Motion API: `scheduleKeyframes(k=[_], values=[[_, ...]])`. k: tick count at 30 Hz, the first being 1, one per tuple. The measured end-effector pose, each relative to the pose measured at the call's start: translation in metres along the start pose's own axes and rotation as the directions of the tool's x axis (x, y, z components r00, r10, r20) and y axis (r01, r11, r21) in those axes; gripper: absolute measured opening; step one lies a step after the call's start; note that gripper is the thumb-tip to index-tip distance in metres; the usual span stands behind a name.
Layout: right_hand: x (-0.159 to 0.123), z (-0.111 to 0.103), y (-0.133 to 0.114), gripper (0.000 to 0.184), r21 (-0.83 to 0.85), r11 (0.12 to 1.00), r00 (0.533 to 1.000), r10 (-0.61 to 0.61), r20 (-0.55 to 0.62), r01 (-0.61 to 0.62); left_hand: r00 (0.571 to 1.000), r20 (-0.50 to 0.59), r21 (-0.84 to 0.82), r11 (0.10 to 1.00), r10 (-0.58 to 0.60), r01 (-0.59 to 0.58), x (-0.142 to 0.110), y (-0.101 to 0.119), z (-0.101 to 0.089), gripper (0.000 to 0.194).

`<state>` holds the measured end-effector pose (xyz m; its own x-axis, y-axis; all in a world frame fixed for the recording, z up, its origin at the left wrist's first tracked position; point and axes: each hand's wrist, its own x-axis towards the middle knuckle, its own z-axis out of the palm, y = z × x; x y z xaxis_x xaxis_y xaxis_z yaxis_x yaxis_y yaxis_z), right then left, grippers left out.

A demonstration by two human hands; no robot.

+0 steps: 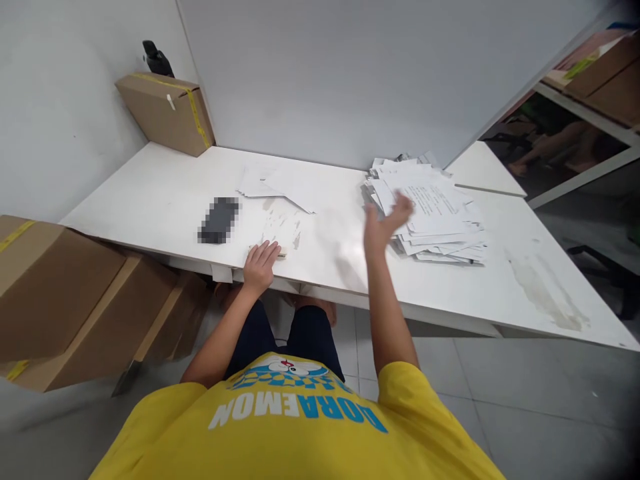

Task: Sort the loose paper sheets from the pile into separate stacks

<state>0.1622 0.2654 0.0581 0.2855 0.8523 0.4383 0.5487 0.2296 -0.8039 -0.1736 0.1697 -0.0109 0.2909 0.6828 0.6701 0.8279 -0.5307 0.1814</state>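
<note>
Two bare hands work over the white tabletop (165,193): the left hand (260,265) lies flat at the near edge, grip empty, covering a small tan object; the right hand (387,220), blurred, hovers with grip wide beside the messy paper pile (433,213).
</note>
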Motion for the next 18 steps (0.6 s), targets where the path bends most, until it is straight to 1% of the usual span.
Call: scheduleKeyframes(k=[1,2,3,4,5,6,8,10,11,14,18], values=[[-0.004,0.026,-0.009,0.069,-0.094,0.994,0.998,-0.052,0.034,0.055,1.0,-0.004,-0.009,1.0,-0.006,0.006,-0.001,0.0,0.001,0.051],[-0.005,0.052,-0.017,0.066,-0.172,0.979,0.989,-0.087,0.119,0.107,1.0,-0.004,-0.019,1.0,-0.012,0.011,-0.001,0.0,0.001,0.05],[-0.004,0.075,-0.024,0.064,-0.237,0.961,0.973,-0.089,0.215,0.14,1.0,0.001,-0.027,0.999,-0.018,0.019,-0.001,0.0,0.001,0.05],[-0.002,0.095,-0.028,0.064,-0.295,0.943,0.953,-0.063,0.296,0.154,1.0,0.008,-0.03,0.999,-0.025,0.026,-0.001,0.001,0.0,0.051],[0.002,0.11,-0.03,0.063,-0.343,0.925,0.933,-0.032,0.358,0.163,0.999,0.015,-0.027,0.999,-0.03,0.03,-0.002,0.001,0.0,0.051],[0.006,0.121,-0.031,0.059,-0.383,0.909,0.919,-0.001,0.395,0.165,0.999,0.015,-0.019,0.999,-0.028,0.029,-0.002,0.001,-0.001,0.052],[0.014,0.13,-0.03,0.046,-0.437,0.883,0.908,0.028,0.418,0.173,1.0,0.008,0.001,1.0,-0.015,0.015,-0.002,0.002,-0.002,0.053],[0.018,0.13,-0.028,0.034,-0.458,0.867,0.908,0.012,0.419,0.199,1.0,0.007,0.017,1.0,-0.007,0.007,-0.002,0.002,-0.003,0.052],[0.019,0.129,-0.028,0.033,-0.462,0.861,0.908,-0.003,0.418,0.215,1.0,0.008,0.023,1.0,-0.008,0.008,-0.003,0.002,-0.003,0.052],[0.017,0.124,-0.027,0.038,-0.477,0.849,0.921,-0.026,0.389,0.225,1.0,0.016,0.027,0.999,-0.018,0.017,-0.003,0.002,-0.002,0.052],[0.01,0.121,-0.029,0.038,-0.488,0.858,0.953,-0.006,0.302,0.16,1.0,0.015,0.019,1.0,-0.013,0.013,-0.003,0.001,-0.002,0.052]])
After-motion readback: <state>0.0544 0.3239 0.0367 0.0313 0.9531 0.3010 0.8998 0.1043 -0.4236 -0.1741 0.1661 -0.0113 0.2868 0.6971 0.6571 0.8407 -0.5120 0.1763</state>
